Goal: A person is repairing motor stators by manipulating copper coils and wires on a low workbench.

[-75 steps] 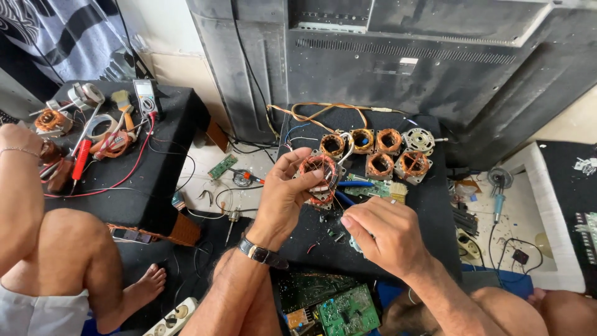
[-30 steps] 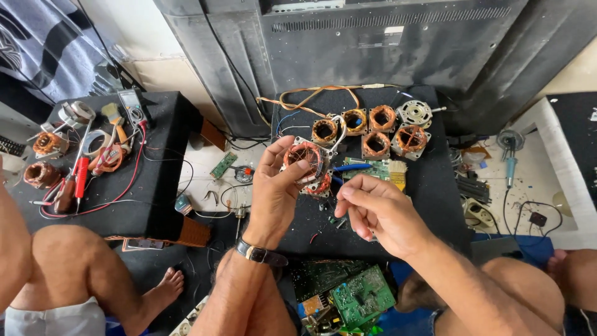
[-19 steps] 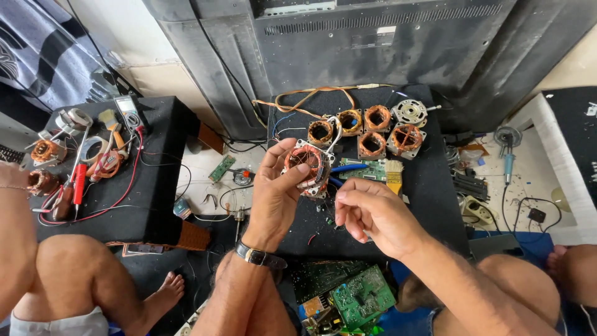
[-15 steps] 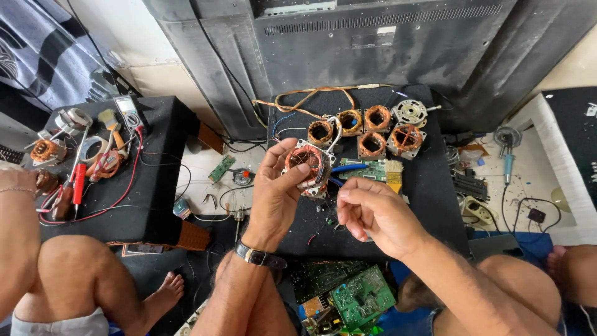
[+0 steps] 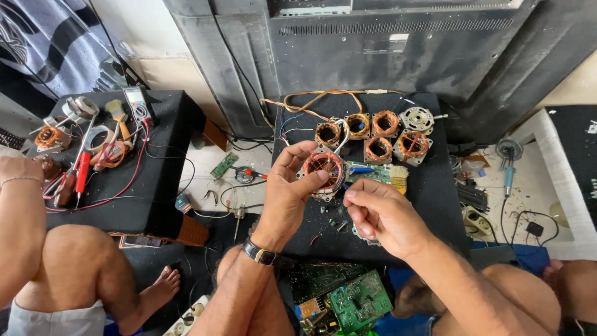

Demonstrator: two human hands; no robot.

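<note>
The left hand [image 5: 287, 190] holds a copper-wound coil [image 5: 323, 174] up over the black desk [image 5: 435, 193], fingers curled around its rim and thumb on the near edge, so the grip is closed on it. A watch [image 5: 264, 255] sits on that wrist. The right hand [image 5: 382, 214] is just beside the coil, below and to its right, fingertips pinched together; whether they have hold of a wire I cannot tell, it is too fine to see.

Behind the coil, on the far part of the desk, five more coils [image 5: 373, 134] lie in two short rows, and a grey metal motor plate [image 5: 416, 119] is just right of them. A loop of orange cable [image 5: 317, 99] lies at the back edge. A green board [image 5: 373, 174] and a small brush [image 5: 399, 177] lie just right of the held coil.

On the big grey panel [image 5: 398, 56] standing behind the desk there is a small pale rectangular label [image 5: 398, 38], high up near the middle.

To the left stands a second black box [image 5: 155, 180] carrying another coil [image 5: 50, 137], a roll of tape [image 5: 78, 109], a paint brush [image 5: 118, 115], a meter [image 5: 137, 102] with red leads [image 5: 134, 168] and red-handled pliers [image 5: 82, 177]. Another person's arm [image 5: 22, 218] and leg [image 5: 93, 274] are beside it.

Near the bottom, between the knees, lie green circuit boards [image 5: 357, 302]. A white tray [image 5: 559, 186] at the right holds loose wires and a screwdriver [image 5: 509, 177].
</note>
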